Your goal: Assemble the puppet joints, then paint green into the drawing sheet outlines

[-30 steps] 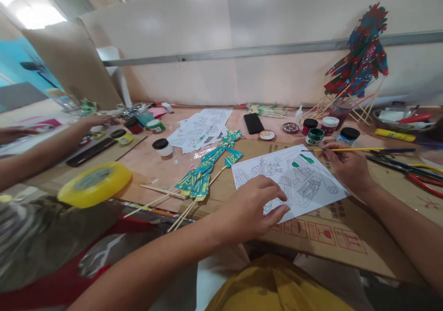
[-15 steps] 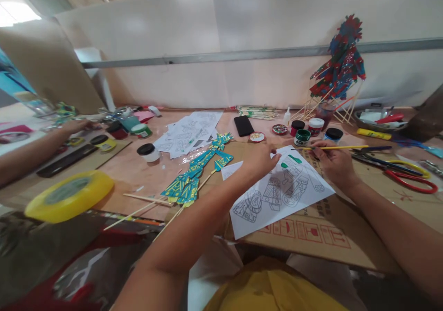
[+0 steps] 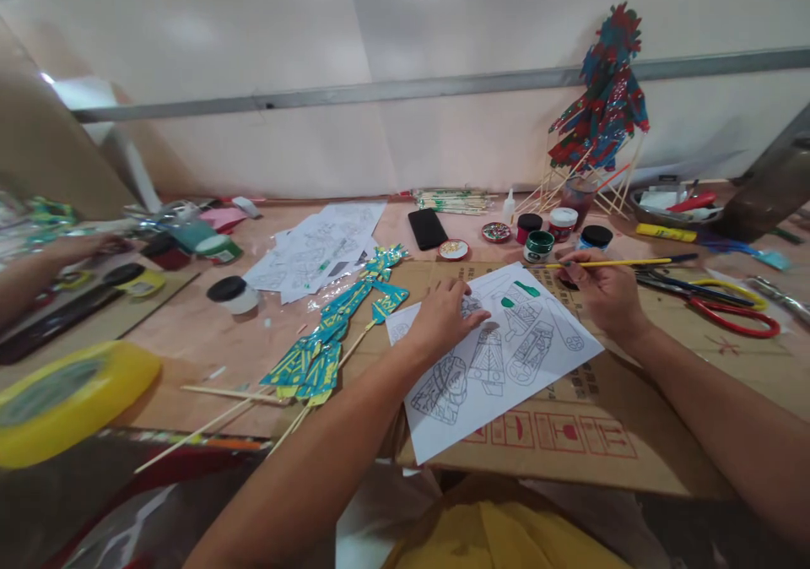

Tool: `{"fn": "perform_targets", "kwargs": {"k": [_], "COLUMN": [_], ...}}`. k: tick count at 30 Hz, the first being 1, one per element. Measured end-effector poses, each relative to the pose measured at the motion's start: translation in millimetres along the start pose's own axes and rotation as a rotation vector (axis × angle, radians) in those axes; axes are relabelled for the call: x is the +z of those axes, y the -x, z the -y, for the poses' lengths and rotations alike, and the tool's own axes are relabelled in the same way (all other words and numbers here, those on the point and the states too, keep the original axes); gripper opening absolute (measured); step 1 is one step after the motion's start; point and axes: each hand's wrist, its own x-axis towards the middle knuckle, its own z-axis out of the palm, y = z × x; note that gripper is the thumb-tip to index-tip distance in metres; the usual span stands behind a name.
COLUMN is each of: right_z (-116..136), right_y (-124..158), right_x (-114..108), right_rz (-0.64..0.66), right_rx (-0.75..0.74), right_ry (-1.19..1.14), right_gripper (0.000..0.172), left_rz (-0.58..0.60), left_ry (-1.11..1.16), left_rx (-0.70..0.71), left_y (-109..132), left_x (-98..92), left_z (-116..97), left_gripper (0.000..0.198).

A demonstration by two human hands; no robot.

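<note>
My left hand lies on a white sheet of paper with its fingers spread. Outlined figure parts are printed on the sheet, and two patches near its top are painted green. In my right hand is a thin paintbrush with a yellow handle, gripped near the bristle end. Its tip is close to an uncapped jar of green paint, just above the sheet; I cannot tell whether they touch. Left of the sheet lies a blue-and-yellow paper puppet on sticks.
Cardboard lies under the sheet. Scissors are at right, beyond them a bowl of tools. Behind are a phone, paint jars and a red-and-blue puppet. At left are yellow tape and another person's arm.
My left hand has come back from the sheet's top edge and now rests lower on its left part. The brush stays beside the green jar. The view has turned slightly right.
</note>
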Motion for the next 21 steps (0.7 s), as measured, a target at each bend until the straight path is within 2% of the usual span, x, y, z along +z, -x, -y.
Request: {"fn": "perform_targets", "kwargs": {"k": [7, 11, 15, 21], "right_z": [-6, 0, 1, -15], "right_y": [-13, -30, -51, -70], "right_x": [-9, -12, -6, 8], "right_rz": [-0.127, -0.158, -0.089, 0.049], "right_rx": [0.020, -0.039, -0.149, -0.207], "right_ry": [-0.045, 0.204, 0.428, 0.545], "right_gripper": [0.024, 0.025, 0.023, 0.021], "left_rz": [0.005, 0.015, 0.010, 0.025], "left_ry": [-0.117, -0.132, -0.141, -0.141], "left_rx": [0.030, 0.019, 0.033, 0.045], "left_y": [-1, -1, -1, -1], "left_x": [8.6, 8.8, 7.9, 6.1], "left_z": [1, 0, 0, 3], "left_gripper": [0.028, 0.029, 0.030, 0.028]}}
